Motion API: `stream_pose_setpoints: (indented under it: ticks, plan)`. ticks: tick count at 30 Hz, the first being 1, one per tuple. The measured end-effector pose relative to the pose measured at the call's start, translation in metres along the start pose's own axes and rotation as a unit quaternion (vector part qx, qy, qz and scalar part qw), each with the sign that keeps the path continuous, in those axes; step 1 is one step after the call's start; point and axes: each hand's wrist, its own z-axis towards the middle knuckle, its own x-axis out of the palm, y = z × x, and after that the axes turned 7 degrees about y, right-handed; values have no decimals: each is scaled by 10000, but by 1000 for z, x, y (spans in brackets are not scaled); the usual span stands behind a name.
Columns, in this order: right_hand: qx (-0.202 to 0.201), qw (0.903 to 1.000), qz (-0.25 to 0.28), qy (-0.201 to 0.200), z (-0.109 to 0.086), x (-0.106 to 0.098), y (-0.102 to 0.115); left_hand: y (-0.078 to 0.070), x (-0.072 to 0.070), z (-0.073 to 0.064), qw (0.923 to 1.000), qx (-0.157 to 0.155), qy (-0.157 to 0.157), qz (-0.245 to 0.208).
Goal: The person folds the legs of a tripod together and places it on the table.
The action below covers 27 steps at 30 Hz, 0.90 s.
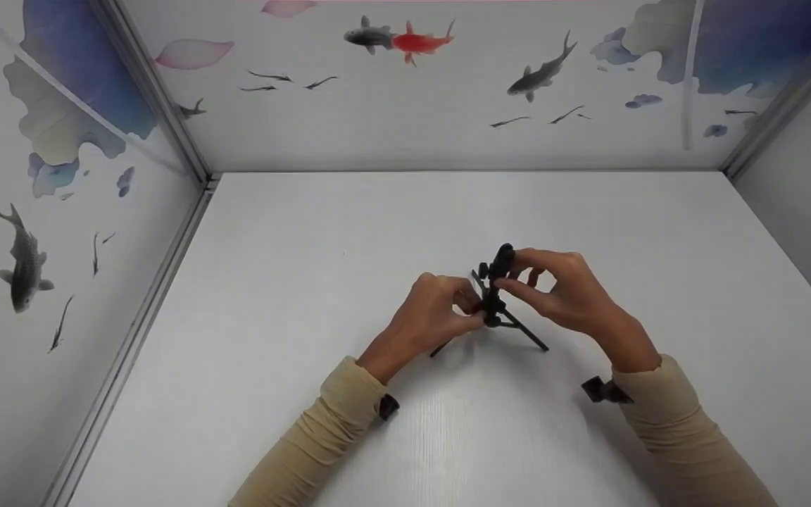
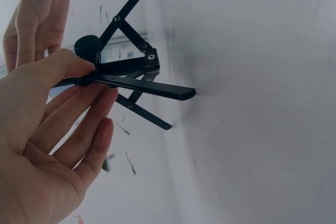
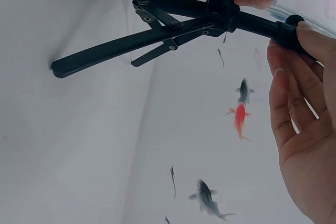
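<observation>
A small black tripod stands on the white table with its legs spread. My left hand pinches it low, near the hub where the legs meet; in the left wrist view the thumb and fingertips lie against the tripod beside a round knob. Higher up, my right hand grips the upper part of the post between thumb and fingers. From the right wrist view, the tripod's hinged leg braces show, and the right thumb presses the thicker top section. The tripod's very top is partly hidden by the right hand.
White table surrounds the tripod. A back wall and side walls painted with fish stand around it, with metal rails along the edges. Small black devices sit at both wrists.
</observation>
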Motion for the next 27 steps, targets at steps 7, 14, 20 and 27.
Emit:
stream_pose_setpoints:
  ticks: [7,14,20,27]
  plan:
    - [83,9999,3,66,-1,-1,-1,0,0,0,10000,41,-41,-25]
    - [114,9999,37,74,-1,-1,-2,-1,-1,0,9999,42,-85,-42]
    - [138,9999,29,44,-2,-1,-1,-2,-1,0,9998,110,-162,-47]
    - [76,10000,15,17,-1,-1,-1,-1,0,1,9995,171,-223,-111]
